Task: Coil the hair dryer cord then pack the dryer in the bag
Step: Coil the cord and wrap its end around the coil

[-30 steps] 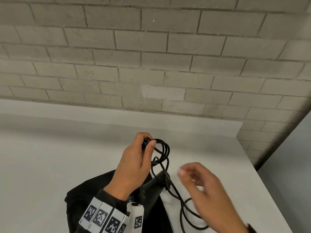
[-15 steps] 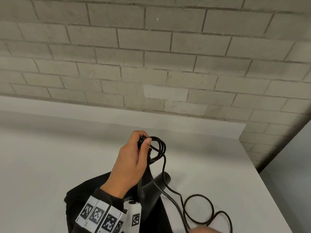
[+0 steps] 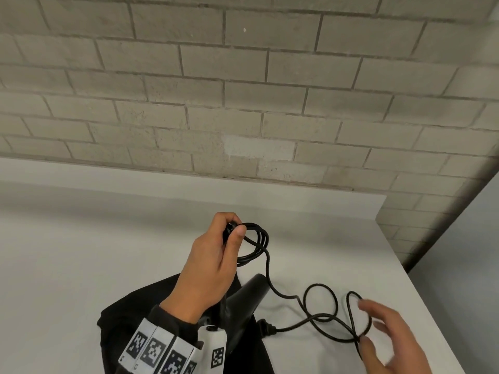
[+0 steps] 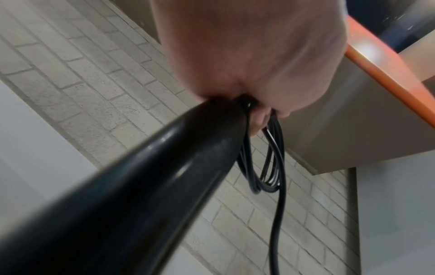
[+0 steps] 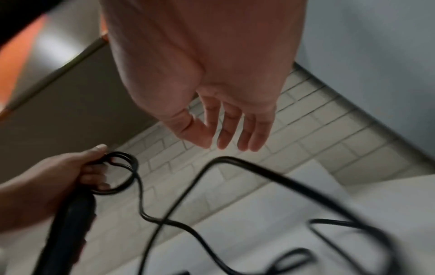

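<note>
My left hand (image 3: 235,233) grips the handle of the black hair dryer (image 3: 247,298) together with a few coils of its black cord (image 3: 255,244), held above the table. In the left wrist view the handle (image 4: 141,186) and the hanging coils (image 4: 266,167) sit in that fist. The remaining cord (image 3: 321,306) lies in loose loops on the white table (image 3: 81,252), ending at the plug (image 3: 266,326). My right hand (image 3: 378,327) hovers open by the rightmost loop, its fingers (image 5: 226,130) straight and holding nothing. The black bag (image 3: 129,319) lies under my left wrist.
A grey brick wall (image 3: 243,90) stands right behind the table. The table's right edge (image 3: 432,306) runs close to my right hand, with a drop to the floor beyond it.
My right hand dropped out of view at the lower right, then came back beside the loose cord, which now lies in loops on the table. The left hand kept its hold.
</note>
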Demonstrator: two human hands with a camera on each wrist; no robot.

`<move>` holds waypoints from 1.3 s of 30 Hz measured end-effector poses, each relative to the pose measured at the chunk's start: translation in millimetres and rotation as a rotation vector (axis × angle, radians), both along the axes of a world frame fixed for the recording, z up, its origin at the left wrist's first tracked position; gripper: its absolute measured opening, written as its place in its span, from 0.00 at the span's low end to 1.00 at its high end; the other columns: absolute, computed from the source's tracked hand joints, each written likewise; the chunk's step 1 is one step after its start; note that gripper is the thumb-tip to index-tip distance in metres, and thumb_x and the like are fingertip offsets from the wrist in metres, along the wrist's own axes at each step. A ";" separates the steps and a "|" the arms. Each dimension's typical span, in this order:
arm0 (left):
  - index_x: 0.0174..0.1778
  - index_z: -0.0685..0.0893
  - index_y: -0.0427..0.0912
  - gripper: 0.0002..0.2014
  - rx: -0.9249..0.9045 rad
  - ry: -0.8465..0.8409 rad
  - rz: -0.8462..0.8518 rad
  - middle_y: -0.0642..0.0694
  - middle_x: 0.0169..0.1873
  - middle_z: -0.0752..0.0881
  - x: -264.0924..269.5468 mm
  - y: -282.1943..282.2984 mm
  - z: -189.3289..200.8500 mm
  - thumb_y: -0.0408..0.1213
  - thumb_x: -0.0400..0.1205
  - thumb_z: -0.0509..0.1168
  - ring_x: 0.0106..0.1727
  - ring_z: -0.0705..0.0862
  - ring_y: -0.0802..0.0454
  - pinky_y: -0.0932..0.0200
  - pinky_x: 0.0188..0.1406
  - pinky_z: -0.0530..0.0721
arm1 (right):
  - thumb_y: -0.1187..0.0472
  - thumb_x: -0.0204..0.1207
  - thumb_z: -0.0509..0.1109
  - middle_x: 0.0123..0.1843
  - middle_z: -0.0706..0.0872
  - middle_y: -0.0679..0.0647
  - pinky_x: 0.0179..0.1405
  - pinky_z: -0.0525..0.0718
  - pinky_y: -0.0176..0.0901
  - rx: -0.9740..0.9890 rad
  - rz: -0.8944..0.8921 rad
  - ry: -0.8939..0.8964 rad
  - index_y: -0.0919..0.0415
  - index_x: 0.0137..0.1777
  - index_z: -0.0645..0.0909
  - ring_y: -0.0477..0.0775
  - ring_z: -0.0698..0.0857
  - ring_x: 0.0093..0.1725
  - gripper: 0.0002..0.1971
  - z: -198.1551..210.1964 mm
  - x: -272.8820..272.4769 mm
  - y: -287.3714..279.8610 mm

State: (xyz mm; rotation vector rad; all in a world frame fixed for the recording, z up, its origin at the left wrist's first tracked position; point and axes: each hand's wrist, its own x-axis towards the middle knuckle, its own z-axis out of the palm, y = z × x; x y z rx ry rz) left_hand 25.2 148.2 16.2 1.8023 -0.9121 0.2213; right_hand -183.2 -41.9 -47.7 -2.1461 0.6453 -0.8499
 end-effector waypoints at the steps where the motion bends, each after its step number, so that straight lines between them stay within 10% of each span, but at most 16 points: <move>1: 0.53 0.75 0.53 0.10 -0.002 0.001 -0.015 0.47 0.21 0.71 -2.0 0.0 0.0 0.52 0.85 0.52 0.22 0.68 0.57 0.66 0.22 0.65 | 0.67 0.61 0.67 0.56 0.83 0.33 0.56 0.76 0.18 -0.012 0.027 0.001 0.34 0.54 0.80 0.36 0.82 0.56 0.27 9.4 11.7 11.2; 8: 0.53 0.73 0.57 0.09 -0.004 -0.006 -0.073 0.56 0.23 0.73 -10.1 0.6 -2.1 0.55 0.87 0.51 0.21 0.69 0.59 0.69 0.22 0.66 | 0.45 0.81 0.62 0.63 0.79 0.27 0.59 0.68 0.14 0.104 0.437 0.235 0.34 0.66 0.66 0.21 0.72 0.65 0.15 32.3 84.0 53.0; 12: 0.53 0.73 0.56 0.11 -0.006 -0.017 -0.026 0.55 0.25 0.74 -7.0 3.3 -2.2 0.55 0.88 0.49 0.22 0.69 0.58 0.70 0.23 0.66 | 0.46 0.83 0.60 0.43 0.85 0.46 0.47 0.87 0.38 0.109 0.482 0.193 0.37 0.54 0.72 0.41 0.85 0.44 0.03 44.2 86.9 55.7; 22: 0.57 0.72 0.49 0.12 0.039 -0.058 -0.082 0.53 0.26 0.76 -7.3 2.8 -0.1 0.52 0.87 0.51 0.26 0.76 0.58 0.71 0.28 0.71 | 0.49 0.83 0.57 0.34 0.77 0.45 0.17 0.75 0.41 -0.787 0.414 0.037 0.46 0.57 0.83 0.50 0.74 0.25 0.13 100.8 77.1 43.4; 28: 0.58 0.73 0.45 0.16 0.017 -0.097 -0.223 0.54 0.24 0.71 -15.1 3.8 0.6 0.51 0.82 0.54 0.24 0.70 0.57 0.63 0.27 0.67 | 0.48 0.83 0.61 0.42 0.84 0.37 0.31 0.81 0.38 -0.572 0.537 -0.039 0.42 0.58 0.78 0.40 0.81 0.35 0.08 122.0 89.4 39.7; 34: 0.52 0.74 0.48 0.14 0.090 -0.128 -0.137 0.66 0.30 0.76 -22.7 -1.6 -0.1 0.52 0.78 0.65 0.26 0.74 0.62 0.77 0.29 0.67 | 0.52 0.82 0.65 0.39 0.84 0.37 0.31 0.80 0.39 -0.323 0.539 -0.107 0.45 0.50 0.81 0.47 0.83 0.33 0.03 119.8 102.3 40.2; 39: 0.50 0.72 0.52 0.12 0.087 -0.083 -0.154 0.65 0.28 0.79 -22.6 -3.0 -3.5 0.55 0.82 0.59 0.25 0.75 0.62 0.75 0.29 0.68 | 0.56 0.80 0.70 0.40 0.84 0.38 0.33 0.71 0.23 -0.243 0.487 -0.142 0.48 0.47 0.85 0.38 0.81 0.34 0.03 111.8 110.4 37.8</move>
